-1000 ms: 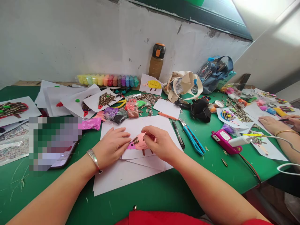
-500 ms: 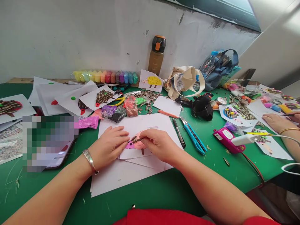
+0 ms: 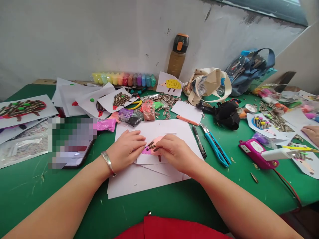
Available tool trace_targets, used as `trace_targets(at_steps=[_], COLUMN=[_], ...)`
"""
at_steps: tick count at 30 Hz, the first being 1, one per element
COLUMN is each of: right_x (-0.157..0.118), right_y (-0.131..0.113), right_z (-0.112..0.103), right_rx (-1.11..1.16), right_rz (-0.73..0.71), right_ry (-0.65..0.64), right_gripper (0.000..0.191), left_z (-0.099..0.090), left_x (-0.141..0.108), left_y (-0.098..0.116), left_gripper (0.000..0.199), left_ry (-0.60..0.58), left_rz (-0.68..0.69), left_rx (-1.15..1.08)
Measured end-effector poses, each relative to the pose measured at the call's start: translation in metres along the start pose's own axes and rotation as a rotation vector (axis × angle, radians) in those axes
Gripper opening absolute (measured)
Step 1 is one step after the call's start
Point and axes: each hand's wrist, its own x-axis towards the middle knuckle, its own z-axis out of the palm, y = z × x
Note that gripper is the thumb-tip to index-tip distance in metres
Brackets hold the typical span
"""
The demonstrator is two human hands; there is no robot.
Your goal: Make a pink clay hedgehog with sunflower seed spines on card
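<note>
A pink clay hedgehog shape (image 3: 151,148) lies on a white paper sheet (image 3: 159,131), with several dark striped sunflower seeds (image 3: 151,146) set into it. My left hand (image 3: 126,149) rests on the paper just left of the clay, holding nothing. Over the clay's right part, my right hand (image 3: 175,153) pinches a seed at its fingertips against the pink surface. The fingers hide part of the shape. Looser white sheets (image 3: 139,182) lie under the paper on the green table (image 3: 37,186).
A blurred phone (image 3: 72,142) lies left of my hands. Clay packets (image 3: 127,118) and a seed pile (image 3: 164,103) lie beyond the paper. A blue craft knife (image 3: 215,147) and pen (image 3: 199,146) lie right of it. Further right are a glue gun (image 3: 276,154) and a co-worker's hand (image 3: 311,134).
The whole view has swung, so the table contents sit further right in the frame. My right hand's seed has gone from pointing left off the fingertips to lying against the clay.
</note>
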Motion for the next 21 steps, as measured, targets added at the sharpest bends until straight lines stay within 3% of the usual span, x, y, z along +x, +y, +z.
trace_targets(at_steps=[7,12,21], right_x=[-0.001,0.0,0.0], right_y=[0.0,0.002,0.001], right_z=[0.007,0.013,0.016], right_rx=[-0.087,-0.117,-0.169], right_rz=[-0.031,-0.027,-0.018], right_ry=[0.038,0.046,0.037], right_gripper=[0.012,0.01,0.011], left_z=[-0.001,-0.002,0.008], left_x=[-0.001,-0.001,0.0], left_y=[0.002,0.006,0.009], left_gripper=[0.033,0.036,0.033], left_ry=[-0.007,0.052,0.062], left_rz=[0.001,0.033,-0.097], left_rx=[-0.022,-0.024,-0.079])
